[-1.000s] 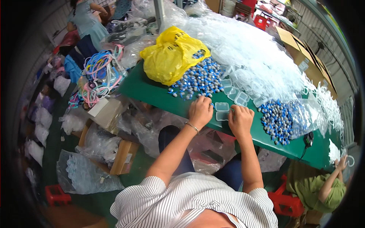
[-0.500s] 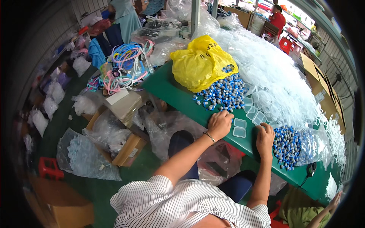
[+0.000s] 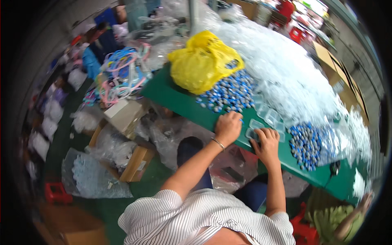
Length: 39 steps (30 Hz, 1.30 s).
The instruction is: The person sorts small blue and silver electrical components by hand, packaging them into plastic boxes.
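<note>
My left hand (image 3: 228, 128) is closed at the green table's near edge, with a bit of blue, seemingly a small blue-and-grey plug (image 3: 241, 121), at its fingertips. Just right of it lies an open clear plastic case (image 3: 252, 132) with two shallow halves. My right hand (image 3: 268, 146) has its fingers curled over the case's right side, thumb by its near edge; what they hold is hidden. Beyond my left hand spreads a heap of blue-and-grey plugs (image 3: 232, 90), spilling from a yellow plastic bag (image 3: 204, 65). A second plug heap (image 3: 305, 147) lies right of my right hand.
More clear cases (image 3: 269, 116) lie behind my hands, before a large mound of translucent plastic pieces (image 3: 281, 73). A clear bag (image 3: 332, 145) and a black cable device (image 3: 335, 167) are at the right. Another person's hand (image 3: 365, 202) shows at lower right. Cardboard boxes (image 3: 136, 163) stand left.
My right hand has moved left from beside the right plug heap to the open case. My left hand stays near the case's left side. The whole view has shifted slightly.
</note>
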Available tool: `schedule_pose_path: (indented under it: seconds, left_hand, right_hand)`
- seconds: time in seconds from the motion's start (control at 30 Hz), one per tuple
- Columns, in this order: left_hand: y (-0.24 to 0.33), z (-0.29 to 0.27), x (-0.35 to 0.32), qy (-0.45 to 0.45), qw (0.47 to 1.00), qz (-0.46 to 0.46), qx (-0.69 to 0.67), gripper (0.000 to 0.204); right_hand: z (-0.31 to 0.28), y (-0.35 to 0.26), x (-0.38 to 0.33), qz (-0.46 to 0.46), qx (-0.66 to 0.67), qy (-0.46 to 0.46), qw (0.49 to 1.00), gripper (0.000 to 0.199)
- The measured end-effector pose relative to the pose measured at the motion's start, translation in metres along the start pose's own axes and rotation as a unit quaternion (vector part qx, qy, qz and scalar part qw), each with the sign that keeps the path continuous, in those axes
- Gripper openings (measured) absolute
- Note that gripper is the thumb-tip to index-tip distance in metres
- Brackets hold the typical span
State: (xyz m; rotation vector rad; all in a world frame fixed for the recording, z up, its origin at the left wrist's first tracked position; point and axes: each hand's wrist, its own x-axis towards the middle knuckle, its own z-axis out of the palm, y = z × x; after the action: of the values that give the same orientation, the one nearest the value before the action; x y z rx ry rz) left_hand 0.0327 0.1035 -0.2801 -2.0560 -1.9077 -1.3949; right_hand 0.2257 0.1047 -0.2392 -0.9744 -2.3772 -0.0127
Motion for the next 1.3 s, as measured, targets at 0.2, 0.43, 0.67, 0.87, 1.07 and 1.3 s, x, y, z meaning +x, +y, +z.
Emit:
schedule_pose_path:
  seconds: [0.2, 0.43, 0.67, 0.87, 1.07, 1.3]
  left_hand:
    - [-0.01, -0.013, 0.005, -0.001, 0.999, 0.008, 0.036, 0.01]
    - [0.003, -0.004, 0.005, -0.007, 0.999, 0.03, 0.037, 0.012]
    - [-0.011, -0.016, 0.003, 0.001, 0.998, 0.03, 0.046, 0.01]
    - [-0.016, 0.013, -0.004, 0.087, 0.996, 0.027, 0.006, 0.012]
    - [-0.006, 0.016, -0.008, 0.029, 0.999, -0.04, -0.001, 0.01]
    - [-0.01, 0.031, -0.009, 0.082, 0.995, -0.025, -0.057, 0.008]
  right_hand:
    - [-0.006, -0.008, 0.001, 0.026, 0.023, 0.039, 0.999, 0.038]
    - [-0.04, 0.069, -0.029, 0.156, -0.15, 0.2, 0.956, 0.016]
    - [-0.011, 0.104, -0.001, 0.136, -0.314, 0.101, 0.934, 0.005]
    - [-0.004, 0.118, -0.003, 0.163, -0.411, 0.013, 0.897, 0.011]
    - [-0.015, 0.133, -0.008, 0.103, -0.412, 0.015, 0.905, 0.013]
    - [-0.031, 0.143, -0.021, 0.028, -0.355, 0.041, 0.934, 0.038]
